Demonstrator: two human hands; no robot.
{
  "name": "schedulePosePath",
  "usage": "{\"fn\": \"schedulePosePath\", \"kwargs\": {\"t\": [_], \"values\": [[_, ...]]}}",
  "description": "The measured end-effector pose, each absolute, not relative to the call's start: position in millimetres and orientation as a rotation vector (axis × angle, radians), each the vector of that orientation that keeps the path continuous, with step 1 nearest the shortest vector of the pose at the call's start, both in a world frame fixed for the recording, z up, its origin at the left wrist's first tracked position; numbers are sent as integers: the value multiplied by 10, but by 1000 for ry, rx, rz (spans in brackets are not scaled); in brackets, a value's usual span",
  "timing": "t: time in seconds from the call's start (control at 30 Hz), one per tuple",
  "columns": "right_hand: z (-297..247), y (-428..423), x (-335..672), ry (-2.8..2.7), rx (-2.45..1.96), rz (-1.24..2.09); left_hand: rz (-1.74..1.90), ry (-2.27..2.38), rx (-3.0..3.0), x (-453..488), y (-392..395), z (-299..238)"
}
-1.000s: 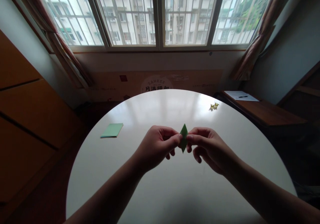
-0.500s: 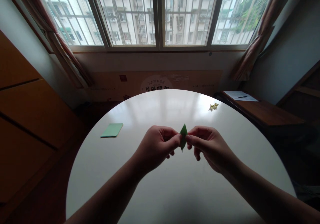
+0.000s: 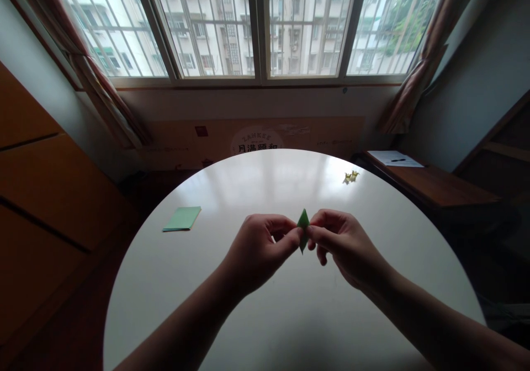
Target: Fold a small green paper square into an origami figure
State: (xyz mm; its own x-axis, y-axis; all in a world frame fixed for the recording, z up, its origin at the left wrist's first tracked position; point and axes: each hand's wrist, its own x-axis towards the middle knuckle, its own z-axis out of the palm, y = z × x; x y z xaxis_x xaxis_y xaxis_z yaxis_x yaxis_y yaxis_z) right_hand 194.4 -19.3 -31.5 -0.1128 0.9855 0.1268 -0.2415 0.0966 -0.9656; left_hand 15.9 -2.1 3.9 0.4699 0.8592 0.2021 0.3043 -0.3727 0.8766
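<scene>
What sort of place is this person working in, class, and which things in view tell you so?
Probably a room in a flat, not a workshop: a round white table stands under a wide barred window with curtains, facing apartment blocks. Both hands pinch a folded green paper; a green paper stack lies nearby.

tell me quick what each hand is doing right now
left hand: shut on the green paper
right hand: shut on the same green paper

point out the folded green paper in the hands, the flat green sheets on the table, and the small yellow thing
folded green paper (image 3: 303,220): head view, its upper tip above the fingers
flat green sheets (image 3: 183,218): head view, middle of top sheet
small yellow thing (image 3: 350,176): head view, its centre
</scene>
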Motion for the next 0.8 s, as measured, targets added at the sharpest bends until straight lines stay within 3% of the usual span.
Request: {"fn": "schedulePosePath", "kwargs": {"t": [0.8], "values": [[-291, -184, 1847, -958, -858, 1413, 1030, 1011, 1968, 242, -55, -75]]}}
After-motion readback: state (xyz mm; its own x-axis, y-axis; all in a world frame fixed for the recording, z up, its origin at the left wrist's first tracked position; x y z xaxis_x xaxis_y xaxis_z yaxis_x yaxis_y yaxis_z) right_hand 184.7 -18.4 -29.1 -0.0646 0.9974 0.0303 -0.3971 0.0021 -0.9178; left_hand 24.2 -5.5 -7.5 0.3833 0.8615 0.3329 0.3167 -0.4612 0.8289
